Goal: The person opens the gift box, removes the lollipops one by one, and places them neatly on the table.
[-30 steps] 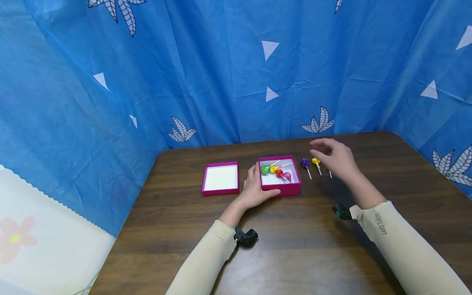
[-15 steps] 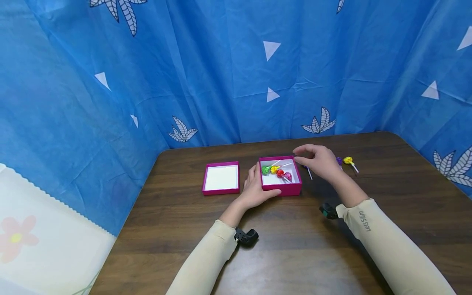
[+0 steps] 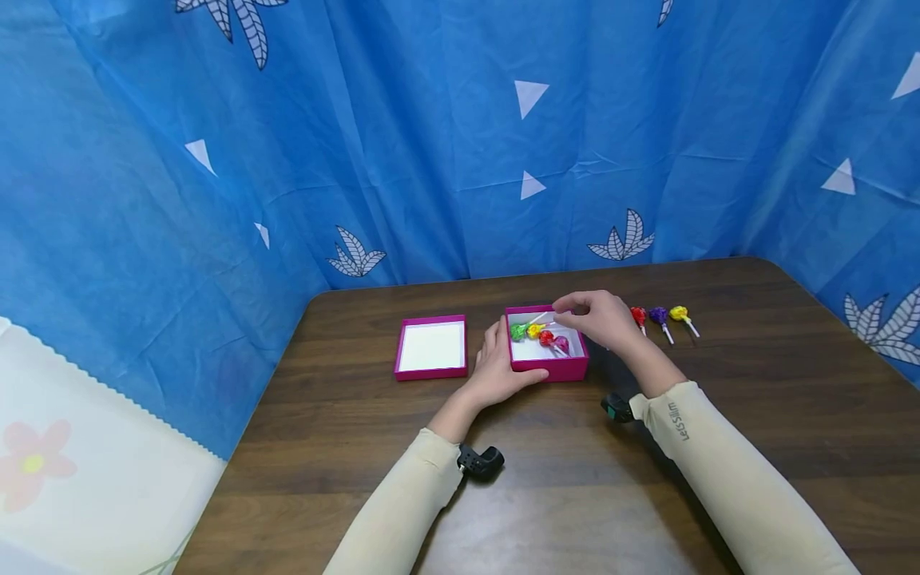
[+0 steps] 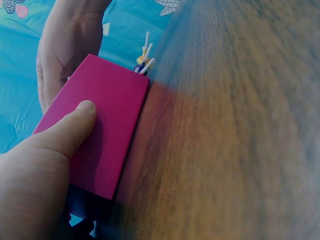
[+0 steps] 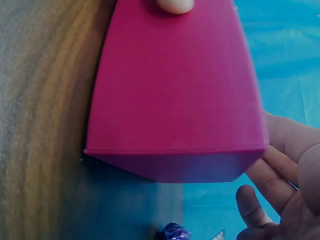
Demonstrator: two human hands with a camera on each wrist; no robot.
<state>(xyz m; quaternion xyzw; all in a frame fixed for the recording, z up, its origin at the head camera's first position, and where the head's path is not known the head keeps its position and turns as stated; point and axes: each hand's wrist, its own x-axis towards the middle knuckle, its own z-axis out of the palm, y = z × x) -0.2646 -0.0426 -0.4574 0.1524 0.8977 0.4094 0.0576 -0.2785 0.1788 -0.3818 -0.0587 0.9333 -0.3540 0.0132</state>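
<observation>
My left hand [image 3: 496,374] holds the magenta box [image 3: 568,369] at its left side, thumb [image 4: 75,125] on the front wall and the other fingers along the left wall. Inside lie several lollipops, among them a green one [image 3: 518,332], a yellow one [image 3: 533,330], a red one [image 3: 546,338] and a pink one [image 3: 561,343]. My right hand [image 3: 600,318] reaches over the box's right rim, thumb and index tips slightly apart beside a white stick; nothing shows between them. In the right wrist view, the box hides those fingertips.
The box's lid [image 3: 431,347], white inside, lies left of the box. Right of my right hand, a red lollipop [image 3: 639,315], a purple lollipop [image 3: 658,315] and a yellow lollipop [image 3: 679,314] lie in a row on the wooden table [image 3: 546,495]. A blue curtain [image 3: 446,144] hangs behind.
My right hand has moved left from above the lollipops on the table to over the box, uncovering the red, purple and yellow ones at the right. My left hand stays put.
</observation>
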